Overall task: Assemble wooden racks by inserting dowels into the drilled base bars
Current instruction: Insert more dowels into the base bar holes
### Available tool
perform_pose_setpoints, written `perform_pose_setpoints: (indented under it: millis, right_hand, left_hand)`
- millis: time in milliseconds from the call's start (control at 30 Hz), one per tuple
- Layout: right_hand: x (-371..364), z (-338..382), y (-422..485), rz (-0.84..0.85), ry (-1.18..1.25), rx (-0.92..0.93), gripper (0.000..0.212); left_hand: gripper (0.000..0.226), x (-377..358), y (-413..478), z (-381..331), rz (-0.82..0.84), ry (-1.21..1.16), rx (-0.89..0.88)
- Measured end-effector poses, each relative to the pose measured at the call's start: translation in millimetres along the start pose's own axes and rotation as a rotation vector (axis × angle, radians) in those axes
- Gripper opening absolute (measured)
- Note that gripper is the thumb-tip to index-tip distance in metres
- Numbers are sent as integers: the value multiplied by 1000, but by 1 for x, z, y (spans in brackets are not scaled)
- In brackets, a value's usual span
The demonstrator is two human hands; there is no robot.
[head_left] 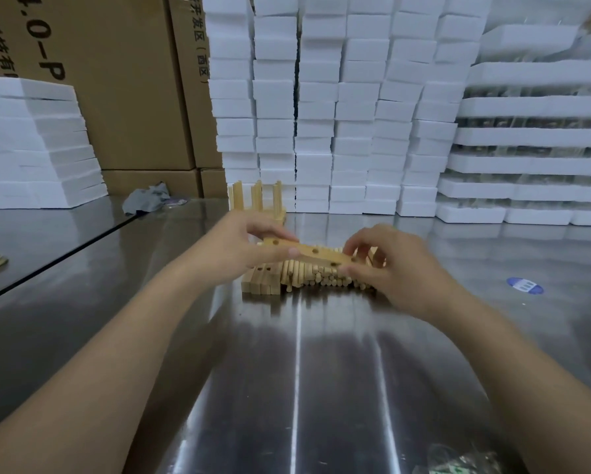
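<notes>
Both hands hold one drilled base bar (316,253) in the air over the middle of the counter (321,371), just above the loose dowels (307,273): the left hand (239,244) pinches its left end and the right hand (389,268) curls round its right end. If either grip loosens carelessly, the bar could drop onto the pile and send dowels rolling toward the counter's edges

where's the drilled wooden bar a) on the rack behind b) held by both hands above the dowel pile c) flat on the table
b: the left hand and right hand each pinch an end of the pale drilled wooden bar above the heap of wooden dowels
</notes>
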State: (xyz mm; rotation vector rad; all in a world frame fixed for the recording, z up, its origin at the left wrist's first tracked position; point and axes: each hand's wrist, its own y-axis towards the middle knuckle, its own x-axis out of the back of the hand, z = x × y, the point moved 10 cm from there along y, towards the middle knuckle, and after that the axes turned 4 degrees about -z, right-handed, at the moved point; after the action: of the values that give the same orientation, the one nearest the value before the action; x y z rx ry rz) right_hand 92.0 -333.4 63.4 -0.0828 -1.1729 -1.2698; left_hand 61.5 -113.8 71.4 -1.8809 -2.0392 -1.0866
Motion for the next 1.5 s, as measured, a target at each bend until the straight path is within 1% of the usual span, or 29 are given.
perform_pose_setpoints:
  millis: [67, 100, 167, 267, 333, 400, 433, 500, 533, 600, 633, 667, 733, 800, 867, 967, 1100, 1200, 1300, 1400, 1467, 1500]
  right_hand:
    - [-8, 2, -3, 155, -46, 15, 18]
    - [-10, 2, -5, 201, -61, 7, 20]
    - [-10, -1, -7, 249, -78, -6, 20]
    - [-11, -7, -11, 301, -105, -23, 18]
    - [-19, -11, -15, 357, -164, -29, 19]
    - [-29, -15, -20, 420, -218, -50, 21]
    - [-31, -17, -21, 428, -234, -57, 24]
    - [-23, -18, -19, 380, -223, -68, 29]
    - [-17, -18, -15, 326, -187, -79, 28]
    - [-4, -14, -9, 184, -114, -90, 18]
    - [1, -13, -7, 118, -107, -86, 13]
    - [3, -11, -6, 71, -122, -84, 10]
    - [-1, -9, -8, 31, -163, -88, 10]
    - [-7, -8, -10, 32, -177, -93, 11]
    - [-12, -9, -10, 44, -187, -95, 13]
    - [-14, -9, -10, 42, -187, -94, 14]
    - [-14, -8, -10, 35, -174, -94, 15]
    - [-14, -8, -10, 39, -174, -97, 16]
    - [-13, -9, -10, 35, -174, -98, 18]
    - [-13, -11, -10, 33, -179, -99, 18]
    - [-12, -13, -10, 19, -177, -101, 16]
    - [-11, -13, -9, 4, -170, -97, 14]
  left_hand:
    - [28, -4, -3, 4, 62, 119, 27]
    - [31, -8, -4, 5, 95, 171, 40]
    - [32, -16, -5, 6, 142, 266, 32]
    - [24, -29, -6, 7, 195, 335, 4]
    - [21, -41, -9, 8, 234, 420, -9]
    - [23, -50, -12, 10, 263, 497, -8]
    - [27, -49, -11, 8, 241, 496, -8]
    - [40, -36, -7, -1, 94, 428, -31]
    - [38, -27, -5, -7, -9, 399, -64]
    - [17, -13, -5, -19, -199, 418, -152]
    - [10, -13, -6, -21, -246, 445, -178]
    - [12, -17, -6, -22, -259, 475, -190]
    - [28, -30, -5, -18, -230, 548, -184]
    - [37, -39, -3, -15, -207, 604, -176]
    - [39, -43, -1, -13, -202, 649, -165]
    - [38, -49, -1, -13, -195, 706, -170]
    - [26, -49, -2, -13, -193, 681, -159]
    - [20, -49, -5, -17, -210, 654, -186]
    - [18, -45, -7, -26, -263, 676, -237]
    - [19, -30, -8, -38, -395, 698, -278]
    - [18, -15, -12, -45, -511, 609, -298]
    - [16, -8, -14, -44, -559, 526, -284]
